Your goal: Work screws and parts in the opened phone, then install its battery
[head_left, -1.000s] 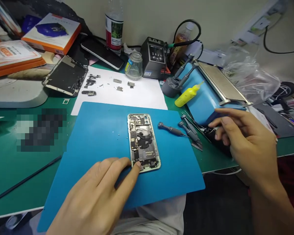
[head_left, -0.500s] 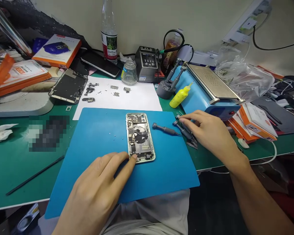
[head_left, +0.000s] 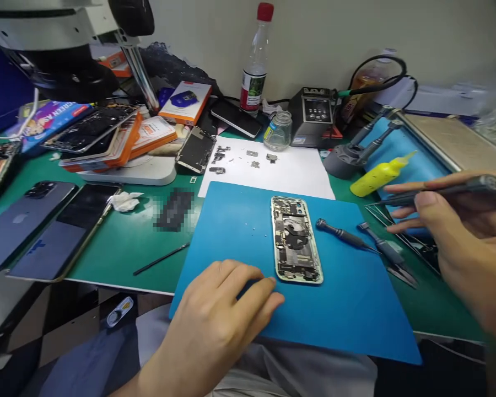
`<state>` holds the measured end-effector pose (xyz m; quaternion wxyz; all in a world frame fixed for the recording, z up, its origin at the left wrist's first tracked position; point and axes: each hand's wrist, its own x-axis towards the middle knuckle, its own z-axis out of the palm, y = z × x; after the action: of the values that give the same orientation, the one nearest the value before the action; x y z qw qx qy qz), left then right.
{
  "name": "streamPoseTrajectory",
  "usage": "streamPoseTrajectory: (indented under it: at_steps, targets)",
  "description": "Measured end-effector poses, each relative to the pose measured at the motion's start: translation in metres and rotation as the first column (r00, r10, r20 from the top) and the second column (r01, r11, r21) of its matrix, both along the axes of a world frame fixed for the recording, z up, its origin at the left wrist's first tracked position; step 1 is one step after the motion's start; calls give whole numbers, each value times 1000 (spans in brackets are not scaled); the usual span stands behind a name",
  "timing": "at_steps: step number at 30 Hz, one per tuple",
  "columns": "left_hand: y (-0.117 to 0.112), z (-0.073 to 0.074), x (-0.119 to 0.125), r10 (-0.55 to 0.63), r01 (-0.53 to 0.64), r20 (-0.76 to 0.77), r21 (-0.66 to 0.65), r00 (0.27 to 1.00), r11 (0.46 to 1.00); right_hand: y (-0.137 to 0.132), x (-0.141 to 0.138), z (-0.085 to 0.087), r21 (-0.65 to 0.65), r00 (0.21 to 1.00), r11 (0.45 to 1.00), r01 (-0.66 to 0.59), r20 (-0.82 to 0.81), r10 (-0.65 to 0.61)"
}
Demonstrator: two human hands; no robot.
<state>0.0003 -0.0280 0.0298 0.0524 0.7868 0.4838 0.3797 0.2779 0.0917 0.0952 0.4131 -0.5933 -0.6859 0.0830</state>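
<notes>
Right hand (head_left: 471, 248) lifted with screwdriver (head_left: 458, 189); left fingers (head_left: 264, 292) just beside phone (head_left: 296, 240)

Left hand (head_left: 215, 325) flat; right hand (head_left: 463, 237) raised, pinching

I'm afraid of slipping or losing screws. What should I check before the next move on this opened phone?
1. Opened phone flat on blue mat: ok.
2. Left hand bracing phone: fingers at its lower corner, contact cannot tell.
3. Right hand gripping screwdriver: ok.
4. Screwdriver tip over phone: not ok, off to the right.
5. Tiny loose parts contained: not ok, bare on mat.
6. Second screwdriver clear of phone: ok.
</notes>
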Motion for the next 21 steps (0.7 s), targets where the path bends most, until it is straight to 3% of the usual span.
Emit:
streamPoseTrajectory:
  at_steps: [4, 7, 11, 15, 18, 21]
  targets:
    - [0, -1, -8, 6, -2, 59, -75, 998, 997, -25, -52, -14, -100, 927, 945, -312, -250, 279]
    - [0, 1, -14, 12, 2, 115, -125, 993, 992, -37, -72, -31, -178, 876, 882, -437, -306, 373]
    - [-1, 6, -19, 22, 28, 232, -209, 973, 977, -40, -76, -41, -227, 868, 869, -439, -356, 345]
    - [-2, 11, -19, 36, 37, 330, -214, 943, 976, -41, -71, -36, -179, 855, 913, -367, -451, 256]
    - [0, 13, -14, 68, 54, 441, -257, 895, 965, -44, -68, -30, -197, 729, 903, -382, -665, 164]
    - [4, 12, -6, 73, 152, 593, -320, 802, 935, -48, -68, -29, -269, 554, 818, -508, -829, 71]
